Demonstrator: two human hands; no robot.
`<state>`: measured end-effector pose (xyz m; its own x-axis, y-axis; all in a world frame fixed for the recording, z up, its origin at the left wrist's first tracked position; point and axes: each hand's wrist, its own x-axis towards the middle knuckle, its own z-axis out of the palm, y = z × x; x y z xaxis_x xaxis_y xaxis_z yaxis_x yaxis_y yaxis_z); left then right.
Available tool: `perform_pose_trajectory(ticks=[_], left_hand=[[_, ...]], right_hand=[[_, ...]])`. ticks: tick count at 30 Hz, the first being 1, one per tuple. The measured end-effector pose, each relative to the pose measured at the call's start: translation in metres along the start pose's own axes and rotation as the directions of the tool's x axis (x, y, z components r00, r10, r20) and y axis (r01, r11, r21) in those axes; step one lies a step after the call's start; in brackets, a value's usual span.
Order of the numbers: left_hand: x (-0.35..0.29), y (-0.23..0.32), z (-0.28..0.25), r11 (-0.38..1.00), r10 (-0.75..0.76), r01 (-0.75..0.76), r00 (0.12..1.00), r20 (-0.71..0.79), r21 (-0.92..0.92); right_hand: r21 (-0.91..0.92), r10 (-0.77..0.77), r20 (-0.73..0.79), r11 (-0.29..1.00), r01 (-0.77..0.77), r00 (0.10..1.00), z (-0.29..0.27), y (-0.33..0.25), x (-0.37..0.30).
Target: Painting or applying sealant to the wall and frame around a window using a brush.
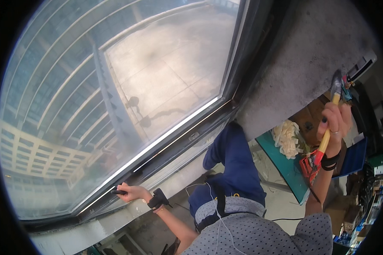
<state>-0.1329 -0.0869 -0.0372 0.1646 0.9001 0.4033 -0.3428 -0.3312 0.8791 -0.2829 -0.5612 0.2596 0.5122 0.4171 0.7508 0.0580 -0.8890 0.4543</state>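
My right hand (pixel 337 121) is closed around a long tool (pixel 326 142) with a yellow shaft, a red lower end and a dark grey head. The head is raised near the grey wall, and I cannot tell its exact kind. At the lower left, my left hand (pixel 134 192) is closed on a short black handle-like piece (pixel 118 192) beside the window frame (pixel 157 155). Whether that piece is fixed to the frame I cannot tell. A dark wrist strap sits on each arm.
The large window pane (pixel 166 63) fills the left, with buildings outside. My blue-trousered leg (pixel 238 157) rests against the sill. On the right, a green-topped table (pixel 281 170) bears pale crumpled gloves (pixel 286 138) and a red object. Boxes (pixel 344 212) and cables lie beyond; a thin white cord hangs over me.
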Motion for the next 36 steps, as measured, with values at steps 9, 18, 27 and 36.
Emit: perform_pose_trajectory(ticks=[9, 18, 27, 36], left_hand=[[0.004, -0.004, -0.009, 0.993, -0.099, 0.106, 0.988, 0.123, -0.051], [0.003, -0.008, -0.015, 0.998, -0.024, 0.022, 0.999, 0.036, 0.05], [-0.009, -0.012, -0.001, 0.992, -0.123, 0.123, 0.992, 0.01, 0.003], [0.005, 0.0, -0.02, 0.995, -0.078, 0.09, 0.966, 0.245, -0.036]], right_hand=[[0.204, -0.064, 0.283, 0.979, 0.005, 0.957, 0.05, -0.031, -0.04], [0.424, -0.092, 0.215, 0.906, -0.008, 0.972, 0.046, -0.034, -0.018], [0.328, -0.149, -0.016, 0.933, 0.146, 0.989, 0.035, 0.002, 0.004], [0.319, -0.024, 0.176, 0.947, -0.034, 0.984, 0.057, -0.039, -0.04]])
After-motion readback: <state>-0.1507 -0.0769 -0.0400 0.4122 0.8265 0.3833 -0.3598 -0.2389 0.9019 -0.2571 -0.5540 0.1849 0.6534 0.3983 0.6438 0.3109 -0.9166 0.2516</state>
